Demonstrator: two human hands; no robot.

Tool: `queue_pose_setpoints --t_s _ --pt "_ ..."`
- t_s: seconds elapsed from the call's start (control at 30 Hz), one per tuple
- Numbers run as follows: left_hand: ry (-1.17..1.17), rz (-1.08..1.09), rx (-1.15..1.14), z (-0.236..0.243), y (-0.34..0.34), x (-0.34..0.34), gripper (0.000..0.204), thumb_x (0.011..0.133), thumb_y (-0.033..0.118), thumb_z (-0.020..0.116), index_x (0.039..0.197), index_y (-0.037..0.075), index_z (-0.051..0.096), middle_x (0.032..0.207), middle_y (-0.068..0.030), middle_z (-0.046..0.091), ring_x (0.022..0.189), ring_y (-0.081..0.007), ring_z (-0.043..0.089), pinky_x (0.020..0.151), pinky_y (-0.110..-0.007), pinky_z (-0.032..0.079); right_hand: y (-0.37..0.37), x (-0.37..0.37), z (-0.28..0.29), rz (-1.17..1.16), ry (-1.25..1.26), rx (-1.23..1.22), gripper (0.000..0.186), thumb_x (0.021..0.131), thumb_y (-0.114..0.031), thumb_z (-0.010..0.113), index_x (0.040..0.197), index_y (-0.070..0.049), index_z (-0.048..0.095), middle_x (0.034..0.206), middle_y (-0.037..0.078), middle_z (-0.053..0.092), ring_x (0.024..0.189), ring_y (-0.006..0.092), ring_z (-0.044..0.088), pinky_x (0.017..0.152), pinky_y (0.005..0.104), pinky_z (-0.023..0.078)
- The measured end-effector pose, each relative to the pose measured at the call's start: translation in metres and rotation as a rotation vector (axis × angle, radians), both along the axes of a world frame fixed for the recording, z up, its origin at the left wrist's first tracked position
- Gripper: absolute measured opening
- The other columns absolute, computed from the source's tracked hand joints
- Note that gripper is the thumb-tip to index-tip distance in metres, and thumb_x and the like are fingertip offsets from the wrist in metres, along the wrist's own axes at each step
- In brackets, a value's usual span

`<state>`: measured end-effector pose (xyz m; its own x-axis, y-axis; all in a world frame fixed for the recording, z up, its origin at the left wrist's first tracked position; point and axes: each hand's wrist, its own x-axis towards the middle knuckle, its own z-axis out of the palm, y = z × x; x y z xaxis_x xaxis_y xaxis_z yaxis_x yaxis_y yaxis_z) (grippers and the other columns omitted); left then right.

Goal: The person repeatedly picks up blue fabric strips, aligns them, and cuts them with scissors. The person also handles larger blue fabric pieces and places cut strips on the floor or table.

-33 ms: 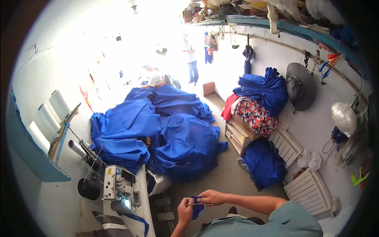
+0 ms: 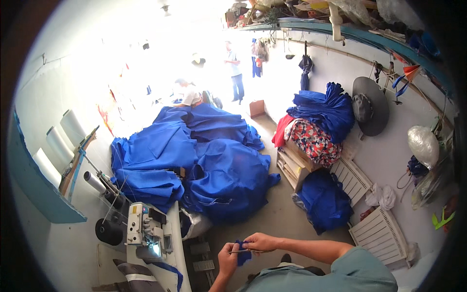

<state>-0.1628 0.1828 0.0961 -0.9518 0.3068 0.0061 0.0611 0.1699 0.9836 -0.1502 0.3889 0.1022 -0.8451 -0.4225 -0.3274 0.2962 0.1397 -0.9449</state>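
Observation:
Low in front of my body, both my hands are close together over a small piece of dark blue cloth (image 2: 243,258). My left hand (image 2: 227,259) is closed with its fingertips at the cloth's left edge. Coming in from the right, my right hand (image 2: 261,242) pinches the top of the cloth between bent fingers. A thin greyish rod-like thing (image 2: 239,251) spans the gap between the hands; its kind is too small to make out. Left of my hands, an overlock sewing machine (image 2: 139,226) with its lamp lit stands on a white table (image 2: 176,248).
Big heaps of blue cloth (image 2: 226,180) lie ahead. Thread cones (image 2: 73,127) stand on the left. On the right are a wooden cabinet (image 2: 291,170) topped with cloth, a blue bundle (image 2: 325,202) and a white slatted chair (image 2: 379,233). Two people are at the bright far end.

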Motion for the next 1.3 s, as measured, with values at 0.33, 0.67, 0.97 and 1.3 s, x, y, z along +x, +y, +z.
queue_pose_setpoints --t_s 0.33,0.67,0.97,1.3 --pt "-0.125 0.21 0.235 0.008 0.007 -0.001 0.025 0.103 0.02 0.06 0.084 0.004 0.062 0.072 0.0035 0.057 0.064 -0.004 0.046 0.058 -0.024 0.038 -0.001 -0.001 0.021 -0.011 -0.093 -0.218 0.032 0.103 -0.037 0.06 0.091 -0.008 0.067 0.06 -0.001 0.058 0.046 0.005 0.048 0.043 0.0212 0.034" --pt "0.048 0.163 -0.016 0.025 0.006 0.008 0.026 0.101 0.022 0.062 0.088 -0.001 0.063 0.073 -0.0044 0.062 0.07 -0.0105 0.055 0.065 -0.03 0.047 -0.005 -0.008 0.016 -0.076 0.02 -0.068 0.03 0.103 -0.033 0.059 0.103 -0.004 0.068 0.074 -0.002 0.059 0.057 0.0071 0.058 0.048 0.0222 0.04" --pt "0.032 0.178 0.05 0.007 -0.001 -0.001 0.023 0.102 0.021 0.06 0.091 0.001 0.063 0.077 -0.0014 0.061 0.072 -0.0083 0.053 0.064 -0.027 0.044 -0.006 -0.008 0.029 -0.04 0.03 0.002 0.032 0.104 -0.033 0.058 0.103 -0.003 0.069 0.071 -0.001 0.06 0.06 0.008 0.058 0.055 0.0253 0.047" --pt "-0.012 0.277 0.119 0.012 0.003 0.0 0.024 0.101 0.023 0.059 0.088 0.003 0.062 0.075 -0.0016 0.058 0.072 -0.0094 0.052 0.065 -0.029 0.045 -0.006 -0.005 0.018 -0.083 0.013 -0.024 0.029 0.104 -0.028 0.06 0.094 -0.002 0.069 0.068 0.0 0.061 0.058 0.0078 0.059 0.053 0.0238 0.045"
